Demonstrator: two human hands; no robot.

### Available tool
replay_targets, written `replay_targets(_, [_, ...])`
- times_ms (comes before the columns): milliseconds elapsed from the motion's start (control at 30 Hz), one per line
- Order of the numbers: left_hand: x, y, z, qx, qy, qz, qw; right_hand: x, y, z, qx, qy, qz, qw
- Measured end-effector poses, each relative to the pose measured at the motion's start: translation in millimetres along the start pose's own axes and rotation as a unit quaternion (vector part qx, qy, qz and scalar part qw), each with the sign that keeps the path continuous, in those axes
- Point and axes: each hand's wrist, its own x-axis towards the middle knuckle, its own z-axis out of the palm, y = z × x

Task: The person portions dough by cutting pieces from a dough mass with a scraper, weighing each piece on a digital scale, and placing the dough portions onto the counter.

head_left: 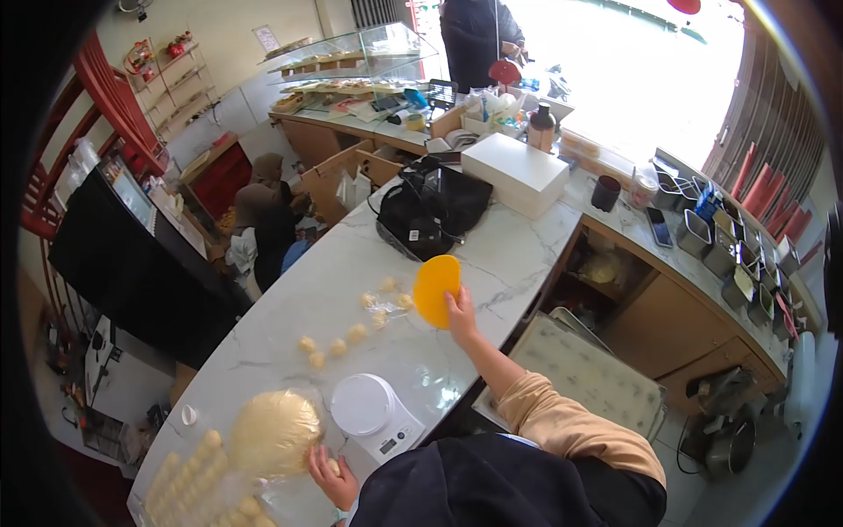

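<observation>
My right hand (460, 314) grips a yellow dough scraper (435, 292), raised above the marble counter. My left hand (334, 479) is at the near edge, its fingers curled round a small pale piece of dough (334, 466). Just beyond it, a large mound of dough (277, 430) lies under clear plastic. A white kitchen scale (373, 413) with a round plate stands between my hands. Several small dough pieces (338, 348) are scattered left of the scraper. Rows of dough balls (189, 470) lie under plastic at the lower left.
A black bag (432, 206) and a white box (516, 172) rest at the counter's far end. A small white cap (189, 415) sits near the left edge. Trays (593, 373) are stacked below, right. People (268, 211) sit low beyond the counter; another person (474, 35) stands outside.
</observation>
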Motion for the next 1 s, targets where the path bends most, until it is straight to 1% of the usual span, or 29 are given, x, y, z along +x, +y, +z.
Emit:
replay_targets(100, [-9.1, -0.2, -4.9, 0.055, 0.022, 0.032, 0.998, -10.6, -6.3, -16.3, -0.022, -0.025, 0.022, 0.999])
replay_targets(200, [-36.4, -10.7, 3.9, 0.049, 0.12, -0.074, 0.989, -18.5, -16.5, -21.1, 0.002, -0.031, 0.031, 0.999])
replay_targets(267, [-41.4, -9.4, 6.9, 0.055, 0.14, -0.121, 0.981, -24.1, -34.7, -18.4, 0.044, -0.037, 0.019, 0.998])
replay_targets(300, [-40.4, -7.0, 8.5, 0.058, 0.152, -0.145, 0.976, -23.1, -38.4, -17.6, 0.031, -0.042, 0.026, 0.998])
replay_targets(367, [-32.1, -2.6, 5.6, 0.074, 0.09, -0.109, 0.987, -28.0, -41.4, -17.7, 0.005, -0.052, 0.051, 0.997])
replay_targets(400, [-28.8, -3.2, 2.0, 0.082, 0.056, -0.089, 0.991, -30.9, -41.2, -15.9, -0.023, -0.059, 0.045, 0.997])
replay_targets(467, [-31.6, -19.1, 2.1, 0.055, 0.036, -0.039, 0.997, -28.0, -42.9, -16.2, -0.084, -0.068, 0.029, 0.994])
replay_targets(500, [-34.4, -24.7, 5.8, 0.038, 0.026, -0.015, 0.999, -26.5, -44.0, -15.7, -0.087, -0.065, 0.025, 0.994])
replay_targets(600, [-46.3, -11.3, 11.4, -0.008, 0.063, -0.093, 0.994, -30.5, -46.6, -15.4, -0.102, -0.068, 0.03, 0.992])
replay_targets(700, [-43.6, 2.0, 12.0, -0.086, 0.082, -0.17, 0.978, -30.4, -51.6, -13.0, -0.119, -0.074, 0.032, 0.99])
replay_targets(800, [-35.6, 1.6, 4.0, -0.002, 0.041, -0.082, 0.996, -30.4, -55.7, -12.3, -0.134, -0.064, 0.006, 0.989])
replay_targets(867, [-33.1, -5.0, 1.6, 0.012, 0.012, -0.042, 0.999, -31.2, -53.3, -10.0, -0.123, -0.053, -0.018, 0.991])
replay_targets(900, [-34.2, -7.4, -0.8, 0.02, -0.005, -0.024, 0.999, -31.3, -52.7, -9.7, -0.123, -0.057, -0.014, 0.991])
replay_targets(1000, [-32.7, -2.2, -5.7, -0.003, -0.033, -0.054, 0.998, -30.7, -53.0, -11.5, -0.129, -0.067, 0.009, 0.989])
